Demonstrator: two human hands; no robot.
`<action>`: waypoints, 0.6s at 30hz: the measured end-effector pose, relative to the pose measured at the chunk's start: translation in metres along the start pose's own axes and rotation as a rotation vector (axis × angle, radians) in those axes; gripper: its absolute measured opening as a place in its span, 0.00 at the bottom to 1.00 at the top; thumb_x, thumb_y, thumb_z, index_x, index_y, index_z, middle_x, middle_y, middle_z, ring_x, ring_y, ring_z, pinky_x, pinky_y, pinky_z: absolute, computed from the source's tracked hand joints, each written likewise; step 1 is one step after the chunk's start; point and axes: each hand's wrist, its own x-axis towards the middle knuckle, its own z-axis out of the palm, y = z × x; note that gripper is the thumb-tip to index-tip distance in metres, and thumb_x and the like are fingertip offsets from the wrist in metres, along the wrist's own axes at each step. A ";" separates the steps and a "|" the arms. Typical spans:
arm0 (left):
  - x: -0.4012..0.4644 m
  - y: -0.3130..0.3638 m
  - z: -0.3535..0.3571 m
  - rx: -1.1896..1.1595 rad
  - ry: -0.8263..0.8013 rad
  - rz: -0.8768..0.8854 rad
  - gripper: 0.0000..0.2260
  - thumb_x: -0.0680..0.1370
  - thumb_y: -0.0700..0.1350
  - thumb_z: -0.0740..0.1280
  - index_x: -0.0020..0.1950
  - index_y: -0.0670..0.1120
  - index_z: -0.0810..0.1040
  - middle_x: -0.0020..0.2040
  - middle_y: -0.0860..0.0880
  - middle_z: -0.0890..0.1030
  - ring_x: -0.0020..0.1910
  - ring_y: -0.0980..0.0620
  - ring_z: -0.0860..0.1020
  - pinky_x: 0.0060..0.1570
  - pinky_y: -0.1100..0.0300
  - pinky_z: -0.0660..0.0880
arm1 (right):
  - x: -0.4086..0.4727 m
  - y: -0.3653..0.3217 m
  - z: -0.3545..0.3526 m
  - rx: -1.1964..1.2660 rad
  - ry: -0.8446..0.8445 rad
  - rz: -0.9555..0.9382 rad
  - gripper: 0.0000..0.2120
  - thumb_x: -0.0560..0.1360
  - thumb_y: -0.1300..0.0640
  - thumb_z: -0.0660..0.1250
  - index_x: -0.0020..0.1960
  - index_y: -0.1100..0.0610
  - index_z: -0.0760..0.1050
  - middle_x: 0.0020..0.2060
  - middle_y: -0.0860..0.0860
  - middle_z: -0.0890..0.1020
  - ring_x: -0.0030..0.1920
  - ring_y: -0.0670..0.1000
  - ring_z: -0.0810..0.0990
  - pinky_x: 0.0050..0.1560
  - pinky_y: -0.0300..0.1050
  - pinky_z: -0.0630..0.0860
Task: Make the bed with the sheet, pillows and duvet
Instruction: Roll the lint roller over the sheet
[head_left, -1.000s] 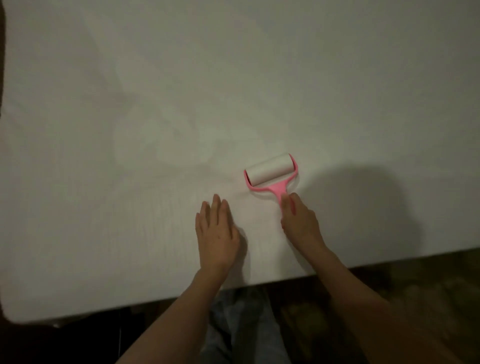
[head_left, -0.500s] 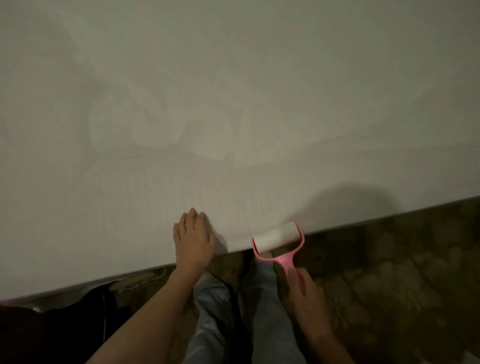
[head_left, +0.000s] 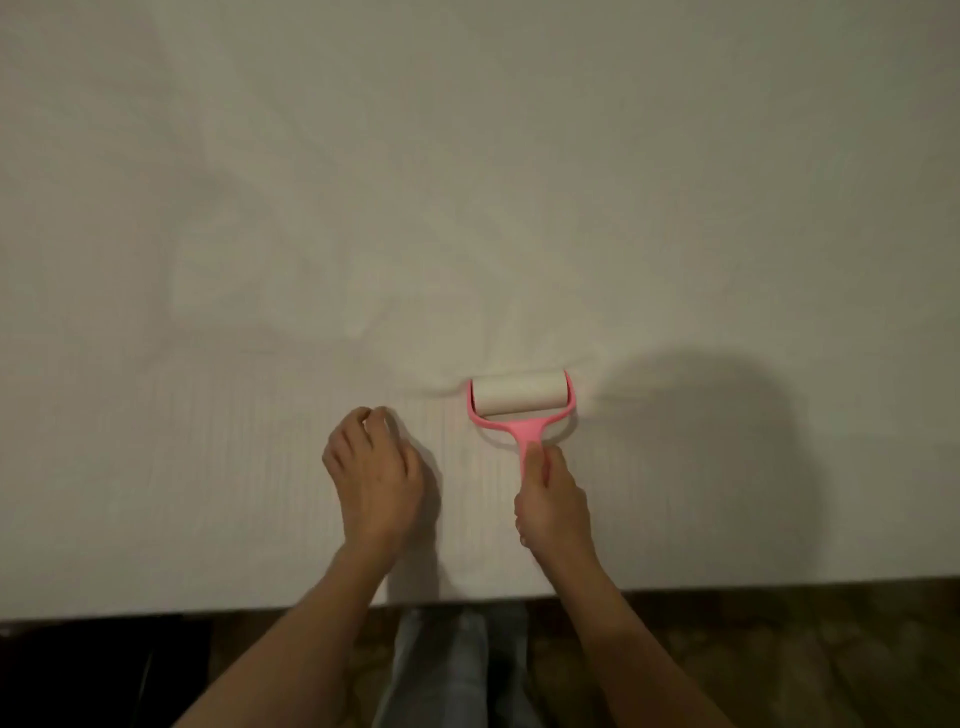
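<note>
White sheet (head_left: 467, 182) over bed, right hand (head_left: 553, 501) gripping lint roller (head_left: 521, 397), left hand (head_left: 374, 470) curled, empty.

Single head cam, looks steeply down, close over sheet (head_left: 467, 182), near bed edge

- The sheet (head_left: 467, 182) runs off the top, left and right edges.
- The right hand (head_left: 553, 501) covers the lint roller (head_left: 521, 402) handle's lower end.

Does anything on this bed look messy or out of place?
Only slightly: the white sheet shows soft creases just beyond the pink lint roller, which the right hand holds by its handle. No spill or damage shows.
</note>
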 end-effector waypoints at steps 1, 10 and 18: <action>0.022 0.008 -0.001 -0.025 0.036 0.009 0.15 0.74 0.37 0.66 0.59 0.36 0.73 0.58 0.36 0.73 0.56 0.36 0.70 0.57 0.42 0.67 | 0.013 -0.014 -0.003 0.008 -0.008 0.004 0.15 0.79 0.38 0.47 0.43 0.44 0.67 0.37 0.54 0.76 0.40 0.56 0.76 0.47 0.56 0.77; 0.216 0.062 0.011 0.080 0.023 0.255 0.23 0.81 0.48 0.53 0.75 0.42 0.61 0.76 0.44 0.61 0.75 0.43 0.58 0.74 0.47 0.51 | 0.151 -0.172 -0.011 0.015 -0.093 -0.060 0.15 0.79 0.37 0.47 0.44 0.43 0.67 0.42 0.54 0.77 0.37 0.54 0.75 0.41 0.51 0.76; 0.244 0.060 0.049 0.145 0.189 0.302 0.25 0.79 0.48 0.53 0.77 0.44 0.59 0.77 0.46 0.58 0.77 0.44 0.55 0.73 0.41 0.53 | 0.286 -0.304 -0.008 -0.070 -0.098 -0.205 0.23 0.79 0.38 0.45 0.58 0.53 0.70 0.43 0.56 0.78 0.34 0.54 0.76 0.32 0.45 0.70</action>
